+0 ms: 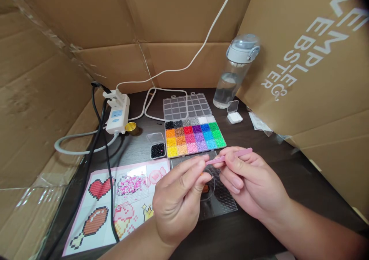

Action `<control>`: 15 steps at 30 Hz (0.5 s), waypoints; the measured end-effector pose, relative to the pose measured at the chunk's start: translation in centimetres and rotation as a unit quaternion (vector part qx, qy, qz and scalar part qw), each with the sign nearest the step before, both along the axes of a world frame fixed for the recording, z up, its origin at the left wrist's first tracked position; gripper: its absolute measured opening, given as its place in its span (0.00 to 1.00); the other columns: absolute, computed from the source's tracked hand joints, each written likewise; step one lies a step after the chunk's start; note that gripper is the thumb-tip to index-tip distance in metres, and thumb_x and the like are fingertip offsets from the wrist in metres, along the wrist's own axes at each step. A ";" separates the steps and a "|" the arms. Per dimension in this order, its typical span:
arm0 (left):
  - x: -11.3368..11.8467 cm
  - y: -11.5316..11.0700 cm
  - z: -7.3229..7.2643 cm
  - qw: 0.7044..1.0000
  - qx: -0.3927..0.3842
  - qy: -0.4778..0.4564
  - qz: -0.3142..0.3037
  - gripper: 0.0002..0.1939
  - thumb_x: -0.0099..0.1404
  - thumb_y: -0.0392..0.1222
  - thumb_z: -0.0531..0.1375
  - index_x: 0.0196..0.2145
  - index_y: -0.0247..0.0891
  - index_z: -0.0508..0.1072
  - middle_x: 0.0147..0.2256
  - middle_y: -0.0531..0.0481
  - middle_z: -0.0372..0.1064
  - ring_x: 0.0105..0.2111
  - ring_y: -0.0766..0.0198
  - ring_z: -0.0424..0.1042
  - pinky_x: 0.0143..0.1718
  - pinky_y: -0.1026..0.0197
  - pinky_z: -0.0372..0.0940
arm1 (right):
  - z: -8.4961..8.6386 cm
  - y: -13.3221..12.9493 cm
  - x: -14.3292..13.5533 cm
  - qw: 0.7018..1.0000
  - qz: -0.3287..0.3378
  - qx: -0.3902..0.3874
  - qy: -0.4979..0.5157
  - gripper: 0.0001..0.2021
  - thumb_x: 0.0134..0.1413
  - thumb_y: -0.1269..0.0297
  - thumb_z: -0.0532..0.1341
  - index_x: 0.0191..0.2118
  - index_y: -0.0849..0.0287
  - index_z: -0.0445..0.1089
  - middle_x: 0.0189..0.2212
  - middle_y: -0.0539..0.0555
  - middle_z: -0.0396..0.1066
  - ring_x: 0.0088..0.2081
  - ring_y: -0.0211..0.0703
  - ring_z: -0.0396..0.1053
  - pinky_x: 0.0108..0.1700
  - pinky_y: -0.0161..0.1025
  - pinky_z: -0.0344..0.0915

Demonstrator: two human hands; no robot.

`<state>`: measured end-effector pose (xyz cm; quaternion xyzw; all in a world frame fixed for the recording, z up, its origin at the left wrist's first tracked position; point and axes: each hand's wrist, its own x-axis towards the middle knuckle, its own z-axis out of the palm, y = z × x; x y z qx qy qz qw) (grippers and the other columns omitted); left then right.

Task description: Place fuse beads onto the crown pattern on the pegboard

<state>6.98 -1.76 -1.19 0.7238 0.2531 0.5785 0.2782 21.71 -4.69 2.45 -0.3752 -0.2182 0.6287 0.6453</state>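
Tweezers (244, 152): pink, held aloft between both hands, above a clear pegboard; slant up toward the right, narrow end at the left fingertips.
Right hand (252, 179): pinches the tweezers between thumb and forefinger, other fingers loosely curled.
Left hand (178, 198): partly closed, forefinger at the tweezers' tip, thumb a little lower; cannot tell whether gripping the tip or something small.
Round dish (214, 191): clear, partly hidden by the left hand, with brown-orange beads (205, 187) showing.
Clear pegboard (225, 202): lies flat under the dish.
Bead box (184, 155): stands open just beyond the pegboard, filled by color in rows; see-through lid (198, 105) folded back.
Black beads (157, 150): fill a small open case left of the bead box.
Pattern sheet (96, 241): lies at left, printed with a heart, a drumstick and other pixel pictures; carries a second board with scattered pink beads (131, 185).
White beads (235, 117): sit in another small open case, near the water bottle (230, 81).
Power strip (118, 116): stands at back left, cables plugged in, just beside a gold cup (131, 128).
Worktop (288, 168): dark, enclosed by cardboard walls (173, 18).
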 end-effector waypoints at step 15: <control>-0.2 0.3 1.0 0.998 0.047 0.032 0.019 0.20 0.57 0.23 0.61 0.46 0.38 0.73 0.38 0.50 0.75 0.35 0.69 0.74 0.34 0.66 0.72 | -0.1 0.8 1.9 0.987 -0.074 0.044 -0.137 0.05 0.48 0.63 0.68 0.28 0.60 0.77 0.21 0.52 0.73 0.14 0.28 0.55 0.16 0.30 0.51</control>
